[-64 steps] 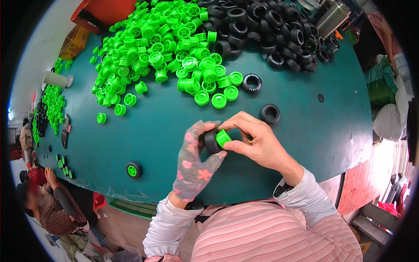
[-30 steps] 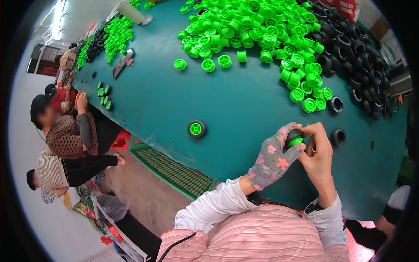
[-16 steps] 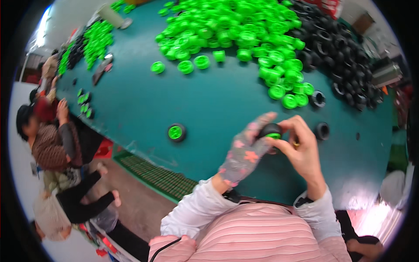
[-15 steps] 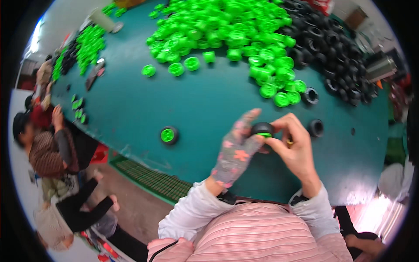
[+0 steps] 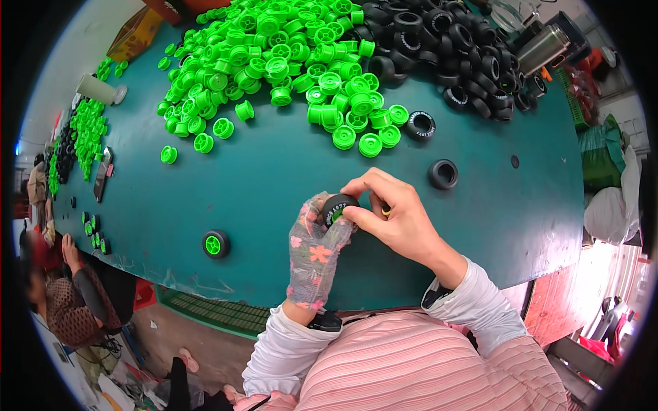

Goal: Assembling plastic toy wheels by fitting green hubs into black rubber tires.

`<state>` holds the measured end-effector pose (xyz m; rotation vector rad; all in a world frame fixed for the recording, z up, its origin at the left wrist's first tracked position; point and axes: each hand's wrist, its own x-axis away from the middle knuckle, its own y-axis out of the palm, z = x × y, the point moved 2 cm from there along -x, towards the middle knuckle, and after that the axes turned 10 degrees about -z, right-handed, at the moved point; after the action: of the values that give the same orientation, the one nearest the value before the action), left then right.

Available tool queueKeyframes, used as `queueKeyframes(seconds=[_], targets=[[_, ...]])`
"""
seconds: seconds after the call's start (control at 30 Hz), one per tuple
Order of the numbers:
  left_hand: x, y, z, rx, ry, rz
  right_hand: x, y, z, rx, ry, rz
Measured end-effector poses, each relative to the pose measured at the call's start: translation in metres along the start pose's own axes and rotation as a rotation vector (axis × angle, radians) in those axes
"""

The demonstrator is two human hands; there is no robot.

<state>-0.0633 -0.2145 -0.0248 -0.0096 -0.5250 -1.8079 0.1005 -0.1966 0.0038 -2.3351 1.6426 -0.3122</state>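
A black toy tyre point(image 5: 334, 205) with a bright green wheel hub point(image 5: 337, 215) partly inside it is held between my hands, low over the table. My left hand point(image 5: 313, 255), in a thin grey glove with pink and orange flowers, is closed round the tyre's left side. At the right edge of the tyre, the thumb and fingers of my bare right hand point(image 5: 397, 218) press and grip it; a ring shows on one finger. How far the hub sits inside is partly hidden by my fingers. To the left lies a tyre with a green hub fitted in it point(image 5: 216, 244).
Beyond my hands spreads a large heap of green hubs point(image 5: 274, 65), and a heap of black tyres point(image 5: 445, 51) stands to its right. Two loose tyres point(image 5: 443, 175) lie nearer. A knife point(image 5: 103, 175) rests at far left. Another person point(image 5: 75, 294) sits beyond the table's left edge.
My view has swung, shifting the scene. The tyre has tilted, so more of its sidewall faces me. My left fingers, stretched out before, now curl round it.
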Motion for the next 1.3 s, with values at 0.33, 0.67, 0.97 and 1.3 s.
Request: queueKeyframes(seconds=[0.33, 0.67, 0.97, 1.3], targets=[[0.0, 0.011, 0.005, -0.646, 0.269, 0.024, 0.004, 0.004, -0.004, 0.047, 0.018, 0.155], [0.0, 0.015, 0.011, -0.04, 0.06, 0.025, 0.0, 0.003, 0.008, -0.187, 0.067, 0.165], [-0.003, 0.006, 0.013, 0.035, 0.103, 0.021, 0.004, 0.014, 0.007, -0.304, 0.051, 0.23], [-0.003, 0.011, 0.018, -0.041, 0.175, 0.114, 0.008, 0.013, 0.001, -0.227, 0.082, 0.22]])
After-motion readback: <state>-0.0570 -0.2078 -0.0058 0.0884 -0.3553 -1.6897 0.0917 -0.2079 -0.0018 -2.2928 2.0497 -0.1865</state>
